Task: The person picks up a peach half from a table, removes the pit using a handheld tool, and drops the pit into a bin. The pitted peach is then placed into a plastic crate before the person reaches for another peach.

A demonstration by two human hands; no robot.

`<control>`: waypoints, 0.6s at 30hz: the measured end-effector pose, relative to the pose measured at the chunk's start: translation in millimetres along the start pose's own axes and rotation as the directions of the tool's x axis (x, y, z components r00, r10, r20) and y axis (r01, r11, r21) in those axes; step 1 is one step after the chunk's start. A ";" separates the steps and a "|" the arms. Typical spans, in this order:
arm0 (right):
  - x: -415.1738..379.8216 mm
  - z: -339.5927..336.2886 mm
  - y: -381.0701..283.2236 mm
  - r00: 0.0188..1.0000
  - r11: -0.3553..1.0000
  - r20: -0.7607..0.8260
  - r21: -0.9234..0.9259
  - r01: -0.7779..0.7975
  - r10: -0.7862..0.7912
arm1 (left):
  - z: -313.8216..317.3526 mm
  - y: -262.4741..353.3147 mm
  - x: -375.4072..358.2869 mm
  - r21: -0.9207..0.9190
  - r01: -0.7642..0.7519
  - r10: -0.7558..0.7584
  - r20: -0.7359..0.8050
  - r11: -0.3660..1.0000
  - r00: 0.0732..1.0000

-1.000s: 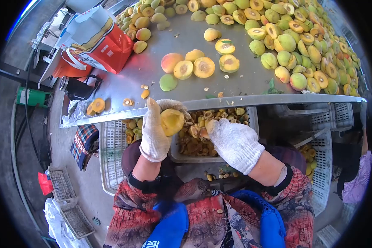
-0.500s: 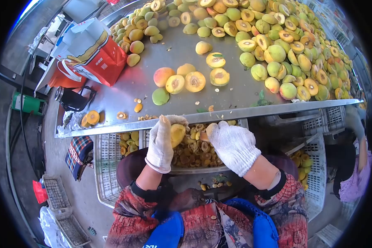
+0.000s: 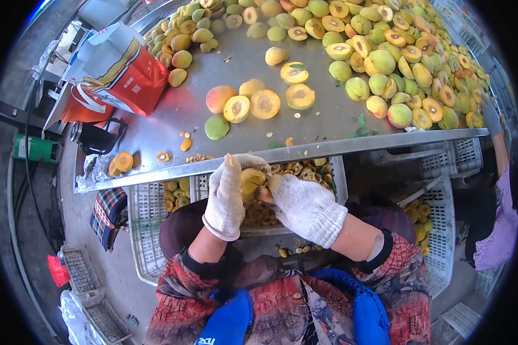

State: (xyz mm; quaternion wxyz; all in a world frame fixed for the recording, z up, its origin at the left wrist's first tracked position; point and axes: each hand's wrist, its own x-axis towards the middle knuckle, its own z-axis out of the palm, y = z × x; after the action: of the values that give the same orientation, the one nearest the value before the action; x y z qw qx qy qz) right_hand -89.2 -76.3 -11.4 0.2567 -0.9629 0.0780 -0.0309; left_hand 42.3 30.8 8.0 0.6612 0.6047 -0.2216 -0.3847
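My left hand [image 3: 227, 195], in a white knit glove, is wrapped round a yellow peach [image 3: 251, 179] just below the table's front edge. My right hand [image 3: 308, 208], gloved the same way, is closed on a small brown-ended tool [image 3: 263, 195]. Its end meets the near side of the fruit; most of it is hidden in the glove, so I cannot tell its kind. Under both hands sits a white crate [image 3: 341, 179] with brownish fruit pieces and pits [image 3: 259, 215] in it. On the metal table [image 3: 184, 123] above lie a few peach halves [image 3: 265, 104] and whole peaches [image 3: 220, 99].
A large heap of halved peaches [image 3: 408, 69] covers the table's right side. At the left stand a red-and-white bag [image 3: 133, 80] and a dark flask [image 3: 95, 137]. White crates [image 3: 147, 236] flank my legs. Another person's purple sleeve [image 3: 498, 241] shows at far right.
My right hand has moved left to the peach, bringing the brown-ended tool against it. The peach has turned slightly in my left hand. The other person's arm at far right has reached up toward the heap.
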 end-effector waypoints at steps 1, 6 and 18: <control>0.7 -0.8 -0.3 1.000 1.000 -0.014 0.000 0.014 -0.014 | -2.4 -0.9 -0.4 0.014 -0.013 0.013 0.007 1.000 1.000; 3.0 -5.0 -8.5 0.990 0.994 -0.089 0.009 -0.113 0.113 | -10.4 5.7 -5.0 0.130 -0.065 0.067 -0.014 0.989 0.998; -3.2 -12.5 -4.3 0.970 0.971 0.072 -0.073 -0.229 0.234 | -152.6 59.2 -9.8 0.998 0.023 0.330 -0.004 -0.056 0.944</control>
State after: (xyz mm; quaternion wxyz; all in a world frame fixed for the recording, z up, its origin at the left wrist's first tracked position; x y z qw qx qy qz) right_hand -93.1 -78.2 1.5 0.2302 -0.9554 0.1803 0.0403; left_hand 166.3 132.7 41.2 0.0840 0.9055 -0.4132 0.0484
